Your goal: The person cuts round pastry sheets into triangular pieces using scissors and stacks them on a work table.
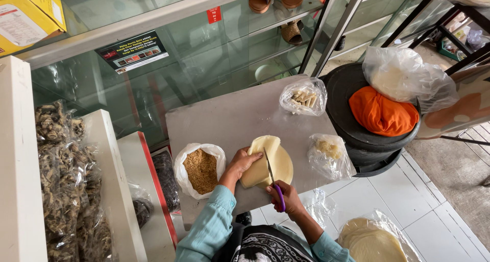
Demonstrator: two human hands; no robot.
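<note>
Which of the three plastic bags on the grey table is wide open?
The bag of brown crumbs beside the left hand; the other two bags are gathered shut.

You are looking down on a grey table [224,119] set against a glass display cabinet [204,52] with a metal frame; sandals [292,31] rest on its shelves. White floor tiles [408,200] lie at lower right under even daylight. A white shelf unit [20,165] at left carries bagged dried goods [66,180].
</note>
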